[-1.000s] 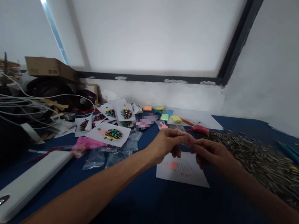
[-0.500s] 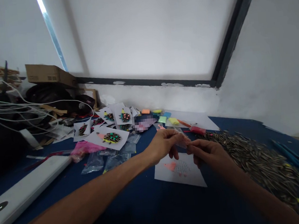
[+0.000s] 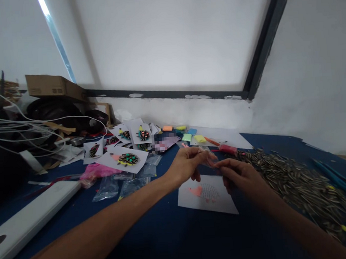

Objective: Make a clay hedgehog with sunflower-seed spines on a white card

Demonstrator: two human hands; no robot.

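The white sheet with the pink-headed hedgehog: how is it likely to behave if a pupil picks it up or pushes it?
The white sheet looks thin, so it would probably be light and bend if lifted by one corner. Lying flat on the blue tabletop, it would likely slide rather than tip when pushed.

Held bag (image 3: 210, 161): thin clear plastic, crinkled, glossy. Sheet (image 3: 187, 200): white paper, smooth, matt. Seeds (image 3: 300, 187): dry-looking, matt, rough in the heap. White bar (image 3: 33, 220): smooth plastic, slight sheen. Box (image 3: 42, 86): brown cardboard, matt. Table (image 3: 175, 233): matt blue, material unclear. Wall (image 3: 166, 116): painted, patchy, uneven.
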